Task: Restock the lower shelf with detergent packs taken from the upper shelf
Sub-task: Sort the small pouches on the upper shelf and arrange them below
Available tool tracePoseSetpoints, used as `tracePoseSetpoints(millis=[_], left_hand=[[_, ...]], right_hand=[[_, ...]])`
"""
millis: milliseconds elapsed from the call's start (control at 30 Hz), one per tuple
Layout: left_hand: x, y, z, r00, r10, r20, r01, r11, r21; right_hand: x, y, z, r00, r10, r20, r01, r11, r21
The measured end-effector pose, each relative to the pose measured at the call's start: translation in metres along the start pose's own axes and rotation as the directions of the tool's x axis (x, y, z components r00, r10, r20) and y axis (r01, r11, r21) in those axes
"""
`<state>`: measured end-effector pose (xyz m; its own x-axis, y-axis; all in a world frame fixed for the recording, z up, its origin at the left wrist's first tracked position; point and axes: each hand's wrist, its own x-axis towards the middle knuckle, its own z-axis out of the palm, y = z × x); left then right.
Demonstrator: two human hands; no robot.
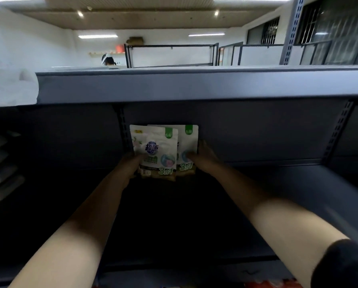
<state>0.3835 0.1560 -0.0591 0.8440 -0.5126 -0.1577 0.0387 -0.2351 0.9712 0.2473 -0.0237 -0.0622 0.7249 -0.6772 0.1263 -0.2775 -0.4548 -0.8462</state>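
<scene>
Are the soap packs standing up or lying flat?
Standing up: the front pack and back pack show their printed faces, tops upward, one in each hand.

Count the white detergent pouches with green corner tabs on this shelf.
2. The front white detergent pouch is gripped by the left hand; the rear white pouch, overlapped behind it, by the right hand. More may hide behind.

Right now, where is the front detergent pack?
In the head view, the front detergent pack stands mid-frame under the grey shelf, held by the left hand, overlapping a second pack to its right.
</scene>
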Motion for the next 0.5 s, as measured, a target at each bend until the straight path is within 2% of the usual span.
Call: tracePoseSetpoints(millis=[133,233,333,433,500], left_hand=[[0.012,-0.005,0.004,0.997,0.066,-0.031,-0.07,0.987,-0.145],[0.012,-0.009,0.005,0.997,0.062,-0.036,-0.068,0.971,-0.228],[0.003,-0.012,0.003,1.0,0.011,-0.007,-0.012,0.983,-0.182],[-0.01,-0.013,0.001,0.999,0.028,0.031,-0.023,0.988,-0.151],[-0.018,-0.013,0.002,0.997,0.044,0.062,-0.035,0.99,-0.134]], right_hand=[[-0.002,-0.006,0.002,0.998,0.053,-0.028,-0.053,0.999,0.002],[-0.007,-0.006,-0.002,0.996,0.076,0.052,-0.072,0.995,-0.073],[-0.014,-0.005,-0.007,0.993,0.08,0.09,-0.069,0.991,-0.116],[-0.023,-0.003,-0.015,0.991,0.101,0.084,-0.087,0.983,-0.161],[-0.03,0.0,-0.024,0.994,0.102,0.046,-0.096,0.988,-0.122]])
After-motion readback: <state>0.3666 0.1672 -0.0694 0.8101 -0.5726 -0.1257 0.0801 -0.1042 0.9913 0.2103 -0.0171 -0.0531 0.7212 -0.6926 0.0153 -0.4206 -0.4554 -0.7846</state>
